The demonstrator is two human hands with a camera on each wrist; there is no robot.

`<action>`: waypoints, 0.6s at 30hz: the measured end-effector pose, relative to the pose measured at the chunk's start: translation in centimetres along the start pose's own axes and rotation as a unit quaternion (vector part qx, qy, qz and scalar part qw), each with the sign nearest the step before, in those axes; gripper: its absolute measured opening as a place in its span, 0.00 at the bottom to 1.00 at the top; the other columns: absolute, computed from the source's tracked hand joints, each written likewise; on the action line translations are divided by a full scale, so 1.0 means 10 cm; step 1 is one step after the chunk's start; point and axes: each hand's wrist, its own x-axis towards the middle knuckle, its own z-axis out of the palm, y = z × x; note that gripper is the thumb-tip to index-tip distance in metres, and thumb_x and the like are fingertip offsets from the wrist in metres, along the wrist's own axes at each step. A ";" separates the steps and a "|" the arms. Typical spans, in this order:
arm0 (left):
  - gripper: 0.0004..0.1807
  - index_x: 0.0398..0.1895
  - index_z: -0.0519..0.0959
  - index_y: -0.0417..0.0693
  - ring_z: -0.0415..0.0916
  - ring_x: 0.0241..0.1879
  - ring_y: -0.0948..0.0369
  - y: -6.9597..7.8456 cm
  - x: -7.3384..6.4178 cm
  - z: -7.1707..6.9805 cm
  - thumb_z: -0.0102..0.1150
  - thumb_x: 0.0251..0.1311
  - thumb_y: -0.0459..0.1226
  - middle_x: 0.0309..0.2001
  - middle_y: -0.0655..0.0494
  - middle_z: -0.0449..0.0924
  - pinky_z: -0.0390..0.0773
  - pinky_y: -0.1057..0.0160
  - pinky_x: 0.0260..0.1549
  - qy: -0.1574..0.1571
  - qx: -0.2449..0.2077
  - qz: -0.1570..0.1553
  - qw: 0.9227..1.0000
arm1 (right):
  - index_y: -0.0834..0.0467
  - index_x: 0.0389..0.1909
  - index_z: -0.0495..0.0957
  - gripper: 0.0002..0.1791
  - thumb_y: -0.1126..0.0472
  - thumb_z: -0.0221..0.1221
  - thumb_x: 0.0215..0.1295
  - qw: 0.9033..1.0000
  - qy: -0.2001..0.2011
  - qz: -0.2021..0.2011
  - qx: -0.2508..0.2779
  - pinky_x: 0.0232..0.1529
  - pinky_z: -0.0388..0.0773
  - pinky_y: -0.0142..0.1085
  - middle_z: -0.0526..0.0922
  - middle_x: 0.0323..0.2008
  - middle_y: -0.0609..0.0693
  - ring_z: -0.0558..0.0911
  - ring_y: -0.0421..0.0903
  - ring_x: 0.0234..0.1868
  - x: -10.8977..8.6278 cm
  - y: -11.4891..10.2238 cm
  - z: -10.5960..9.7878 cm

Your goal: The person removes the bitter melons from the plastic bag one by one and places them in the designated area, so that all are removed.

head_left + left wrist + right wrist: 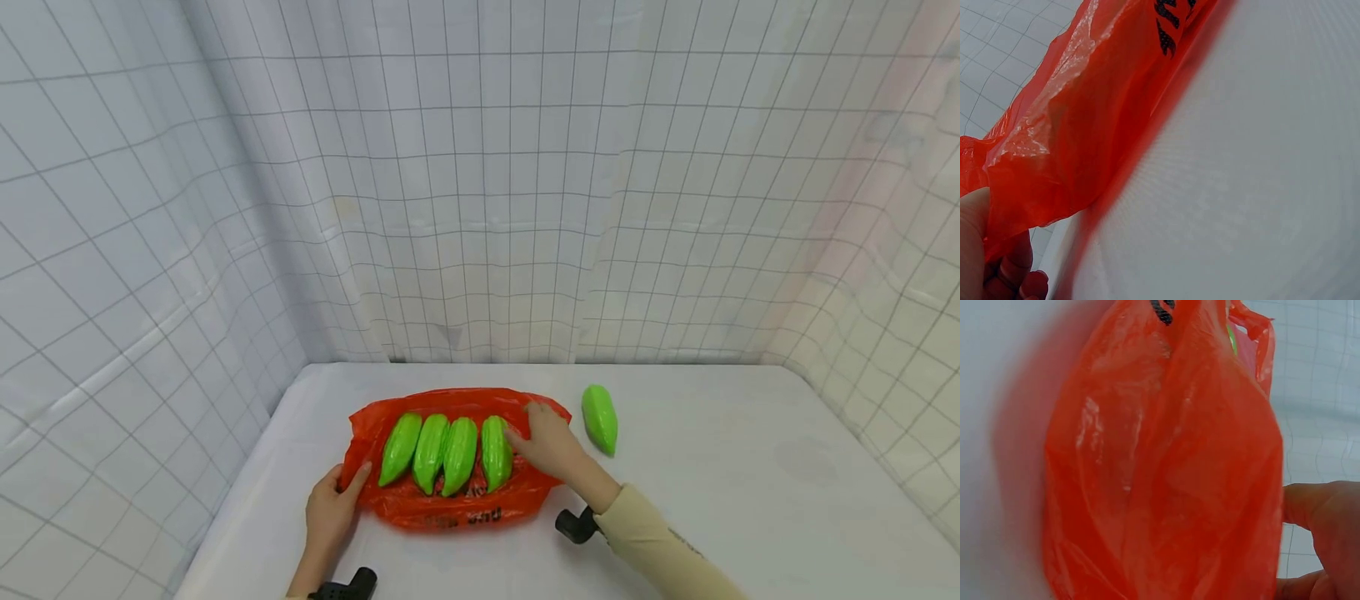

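Note:
A red plastic bag [442,518] with black print lies spread on the table. Several bright green, ridged, tapered gourd-like pieces [460,457] lie side by side on it. My left hand [330,508] pinches the bag's left edge; in the left wrist view the thumb [972,234] lies over the red plastic and curled fingers sit beneath. Over the bag's right part reaches my right hand [553,443], fingers spread, its thumb close to the rightmost green piece [496,454]; contact cannot be made out. In the right wrist view the bag [1166,462] hides part of that hand [1338,531].
One more green piece [600,419] lies on the white table [712,483], right of the bag. White sheets with a dark grid [480,208] hang behind the table and at both sides. Each wrist carries a small black device [576,526].

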 end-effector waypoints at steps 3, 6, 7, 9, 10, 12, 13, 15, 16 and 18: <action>0.23 0.38 0.77 0.36 0.65 0.24 0.59 0.00 0.00 0.00 0.57 0.63 0.51 0.19 0.55 0.70 0.63 0.64 0.23 0.003 0.001 0.000 1.000 | 0.74 0.57 0.66 0.34 0.48 0.59 0.64 1.000 -0.011 0.011 -0.018 0.44 0.76 0.48 0.74 0.50 0.67 0.79 0.56 0.44 -0.01 -0.01 0.02; 0.22 0.38 0.78 0.36 0.65 0.24 0.59 0.01 0.00 0.00 0.57 0.63 0.50 0.19 0.55 0.71 0.63 0.64 0.24 0.006 0.002 0.002 1.000 | 0.75 0.58 0.64 0.36 0.48 0.60 0.63 0.999 -0.019 0.021 -0.016 0.45 0.75 0.49 0.73 0.52 0.69 0.78 0.59 0.48 -0.01 -0.02 0.02; 0.22 0.38 0.78 0.36 0.65 0.24 0.59 0.01 0.00 0.00 0.57 0.63 0.50 0.19 0.55 0.71 0.63 0.63 0.24 0.008 0.002 0.003 1.000 | 0.76 0.58 0.64 0.37 0.48 0.60 0.63 0.999 -0.021 0.023 -0.016 0.46 0.75 0.50 0.72 0.53 0.70 0.77 0.60 0.49 -0.01 -0.02 0.03; 0.22 0.38 0.78 0.36 0.66 0.24 0.59 0.00 0.00 0.00 0.58 0.63 0.50 0.20 0.55 0.72 0.63 0.63 0.24 0.008 0.001 0.003 1.000 | 0.76 0.58 0.64 0.38 0.48 0.60 0.63 0.999 -0.026 0.028 -0.018 0.47 0.74 0.50 0.72 0.53 0.70 0.77 0.60 0.50 -0.01 -0.02 0.04; 0.22 0.38 0.78 0.36 0.66 0.24 0.59 0.00 0.00 0.00 0.58 0.63 0.50 0.20 0.55 0.72 0.63 0.64 0.24 0.008 0.001 0.003 1.000 | 0.76 0.58 0.64 0.38 0.48 0.61 0.62 0.999 -0.029 0.030 -0.017 0.46 0.75 0.50 0.73 0.53 0.70 0.77 0.60 0.50 -0.01 -0.01 0.04; 0.22 0.38 0.78 0.36 0.65 0.24 0.59 0.00 0.01 0.01 0.58 0.63 0.49 0.20 0.55 0.72 0.63 0.64 0.24 0.008 0.001 0.003 1.000 | 0.75 0.57 0.65 0.37 0.48 0.61 0.62 0.999 -0.034 0.032 -0.019 0.44 0.76 0.49 0.74 0.50 0.68 0.78 0.58 0.46 0.00 -0.01 0.06; 0.21 0.38 0.78 0.36 0.65 0.24 0.59 0.00 0.00 0.01 0.58 0.63 0.49 0.20 0.55 0.72 0.63 0.64 0.24 0.008 0.001 0.003 1.000 | 0.75 0.56 0.66 0.36 0.48 0.61 0.62 0.999 -0.037 0.032 -0.019 0.44 0.76 0.49 0.75 0.50 0.68 0.78 0.57 0.46 -0.01 -0.01 0.07; 0.21 0.38 0.78 0.36 0.65 0.24 0.59 0.00 0.00 0.01 0.58 0.63 0.49 0.20 0.55 0.71 0.63 0.64 0.24 0.009 0.001 0.004 1.000 | 0.75 0.57 0.65 0.37 0.48 0.62 0.62 0.998 -0.043 0.032 -0.015 0.44 0.75 0.49 0.74 0.50 0.68 0.78 0.58 0.47 -0.01 -0.01 0.08; 0.21 0.38 0.78 0.36 0.65 0.24 0.58 0.00 0.00 0.01 0.58 0.63 0.49 0.20 0.55 0.71 0.63 0.63 0.24 0.009 0.001 0.004 1.000 | 0.75 0.57 0.65 0.37 0.48 0.61 0.62 0.998 -0.046 0.031 -0.013 0.45 0.75 0.50 0.74 0.51 0.68 0.78 0.58 0.48 -0.02 -0.02 0.08; 0.21 0.38 0.78 0.35 0.65 0.24 0.59 0.00 0.00 0.01 0.58 0.63 0.49 0.20 0.55 0.71 0.63 0.63 0.24 0.010 0.001 0.005 1.000 | 0.76 0.58 0.65 0.37 0.48 0.61 0.62 0.998 -0.048 0.027 -0.009 0.46 0.74 0.51 0.73 0.52 0.69 0.77 0.60 0.49 -0.03 -0.02 0.09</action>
